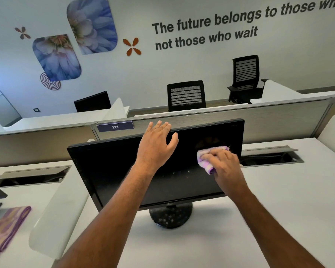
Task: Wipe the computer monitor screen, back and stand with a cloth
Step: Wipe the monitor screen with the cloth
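The monitor (124, 171) is standing on its round black stand (170, 215) on the white desk (259, 209), near the middle of the scene. Its dark screen is facing you and tilting back slightly. The long axis is running left to right, with the right end sitting farther from you and higher in the head view than the left end.

Your left hand (155, 146) is resting on the top edge of the monitor, just left of centre. The fingers are lying straight and relaxed over the edge with the thumb spread to the right — nothing is being gripped.

Your right hand (224, 163) is curling around a bunched pink-and-purple cloth (207, 157) and pressing it flat against the screen, on the right portion, roughly at mid-height. The cloth is showing to the left of and above the knuckles.

Pale specks are showing on the lower screen area and on the stand base.

A second folded cloth (8, 229), striped purple and yellow, is lying on the desk at the near left, well apart from the monitor. A white curved divider (56, 215) is standing between that cloth and the monitor. Behind the monitor, a grey partition (269, 120) is carrying a label reading 111 (115, 127) — beyond it, black office chairs (186, 95) are standing at the far desks.
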Tool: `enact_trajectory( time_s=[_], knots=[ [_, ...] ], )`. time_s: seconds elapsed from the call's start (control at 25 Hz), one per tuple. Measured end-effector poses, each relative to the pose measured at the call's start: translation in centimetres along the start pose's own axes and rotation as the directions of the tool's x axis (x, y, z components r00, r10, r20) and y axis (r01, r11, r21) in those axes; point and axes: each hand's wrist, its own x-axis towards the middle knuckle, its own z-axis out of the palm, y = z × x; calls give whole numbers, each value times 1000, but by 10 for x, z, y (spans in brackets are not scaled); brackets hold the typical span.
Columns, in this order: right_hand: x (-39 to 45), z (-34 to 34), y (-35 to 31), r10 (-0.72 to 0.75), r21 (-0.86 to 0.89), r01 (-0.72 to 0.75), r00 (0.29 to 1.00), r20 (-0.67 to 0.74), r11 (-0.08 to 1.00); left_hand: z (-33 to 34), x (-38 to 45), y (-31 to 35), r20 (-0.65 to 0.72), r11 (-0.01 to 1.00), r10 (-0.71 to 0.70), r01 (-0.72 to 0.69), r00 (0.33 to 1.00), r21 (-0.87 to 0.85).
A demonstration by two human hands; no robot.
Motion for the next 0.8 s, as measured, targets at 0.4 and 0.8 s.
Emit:
enact_trajectory(
  time_s=[0.4,0.8],
  knots=[
    [-27,-6,34,-27,15,27,999,22,1000,4,-3,2,-32,999,-25,24,999,-46],
    [-10,-25,44,-122,2,122,990,65,993,4,-6,1,-39,999,-1,-1,999,-48]
  ],
)
